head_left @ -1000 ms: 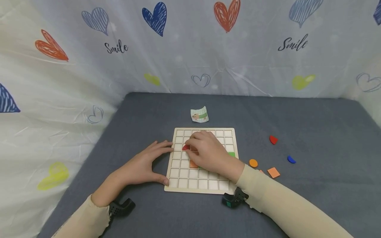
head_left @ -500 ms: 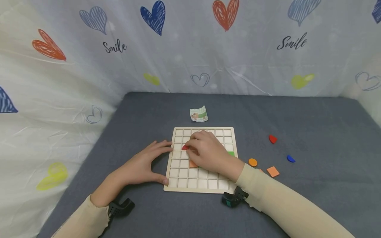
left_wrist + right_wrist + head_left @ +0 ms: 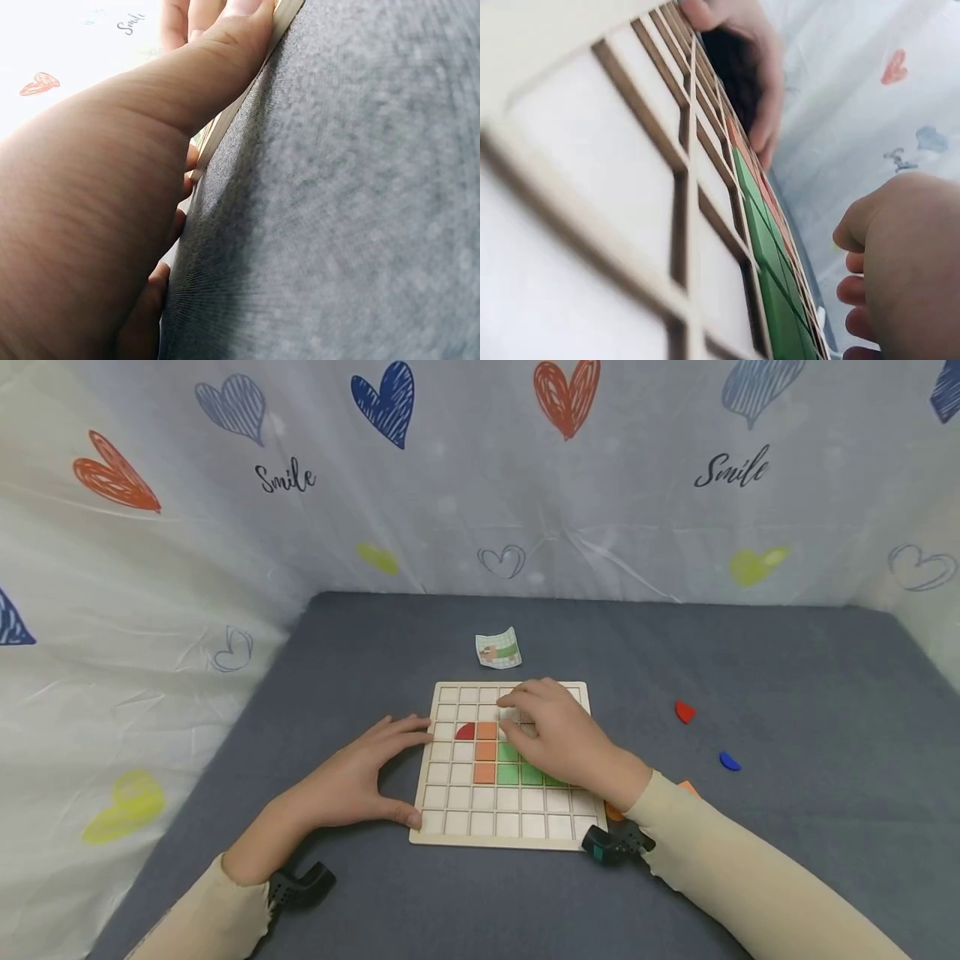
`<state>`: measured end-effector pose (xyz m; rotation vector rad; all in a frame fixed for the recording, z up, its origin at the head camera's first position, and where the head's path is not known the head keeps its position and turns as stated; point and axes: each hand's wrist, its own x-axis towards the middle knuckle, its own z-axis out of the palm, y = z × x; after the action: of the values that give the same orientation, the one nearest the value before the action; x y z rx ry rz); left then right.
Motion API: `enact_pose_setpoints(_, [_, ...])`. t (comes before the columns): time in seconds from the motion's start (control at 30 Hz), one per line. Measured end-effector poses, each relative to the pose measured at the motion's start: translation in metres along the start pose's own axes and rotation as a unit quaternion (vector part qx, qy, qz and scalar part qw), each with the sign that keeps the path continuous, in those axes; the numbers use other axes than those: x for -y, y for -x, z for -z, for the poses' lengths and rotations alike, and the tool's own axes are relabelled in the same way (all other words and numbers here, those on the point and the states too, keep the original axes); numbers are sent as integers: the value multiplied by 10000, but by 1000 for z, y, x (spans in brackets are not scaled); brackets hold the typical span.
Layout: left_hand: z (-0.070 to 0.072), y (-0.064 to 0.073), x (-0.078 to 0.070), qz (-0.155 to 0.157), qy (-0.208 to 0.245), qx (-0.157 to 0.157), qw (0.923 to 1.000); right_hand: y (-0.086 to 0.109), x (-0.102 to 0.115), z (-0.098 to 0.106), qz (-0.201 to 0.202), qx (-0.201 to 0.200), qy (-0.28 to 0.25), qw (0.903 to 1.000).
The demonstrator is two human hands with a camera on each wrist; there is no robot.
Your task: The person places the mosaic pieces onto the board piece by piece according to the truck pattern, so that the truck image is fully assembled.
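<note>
A wooden grid board (image 3: 480, 823) lies on the dark cloth. My left hand (image 3: 352, 777) spreads beside it, thumb and fingertips at its left edge. In the left wrist view, the thumb (image 3: 225, 56) lies along the board's side. On the grid sit a red quarter-circle tile (image 3: 466, 732), a column of orange square tiles (image 3: 486, 752) and several green square tiles (image 3: 507, 774). My right hand (image 3: 562, 735) hovers over the grid's upper right with loosely bent fingers and nothing visible between them. It hides some of the green tiles. The right wrist view shows its fingers raised above the board.
Behind the board lies a small picture card (image 3: 498, 650). To the right are a red piece (image 3: 684, 712), a blue half-round piece (image 3: 730, 762), and an orange square (image 3: 689, 788) and orange disc (image 3: 612, 811), both partly covered by the right arm. A printed curtain (image 3: 465, 510) borders the table.
My right hand has lifted off the orange tiles and moved right, uncovering the orange column and some green tiles. My left hand stays at the board's edge.
</note>
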<state>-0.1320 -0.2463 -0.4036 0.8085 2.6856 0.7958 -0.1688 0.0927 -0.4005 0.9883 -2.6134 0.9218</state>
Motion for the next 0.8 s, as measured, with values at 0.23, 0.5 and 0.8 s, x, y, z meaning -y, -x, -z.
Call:
enact_pose_setpoints(0.23, [1, 0, -1, 65, 71, 37, 9999, 11, -9, 20, -38, -194, 166, 9997])
enact_pose_setpoints(0.5, [1, -1, -1, 29, 25, 32, 10000, 30, -24, 41, -78, -369, 356, 9987])
enact_pose_setpoints(0.8, [0, -1, 0, 19, 27, 38, 10000, 50, -42, 63, -150, -566, 441, 9973])
